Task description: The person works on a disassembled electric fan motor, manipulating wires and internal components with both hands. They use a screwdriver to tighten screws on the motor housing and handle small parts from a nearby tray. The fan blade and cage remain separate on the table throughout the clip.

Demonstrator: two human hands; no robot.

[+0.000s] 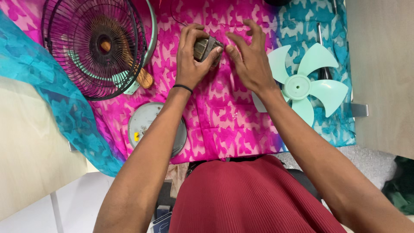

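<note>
Fingers of left hand point(189, 60) clamp small motor block point(206, 46) steady while right hand point(250, 58), fingers spread, touches its edge over pink cloth point(224, 121).

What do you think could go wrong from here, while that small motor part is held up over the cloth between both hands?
1. The left hand grips the small motor part only at its edges, above the patterned cloth; it could slip and drop.
2. The right hand has spread fingers beside the part, and thin dark wires run off it; a tug might strain them.
3. The fan blade lies close by the right forearm and could be knocked.
</note>
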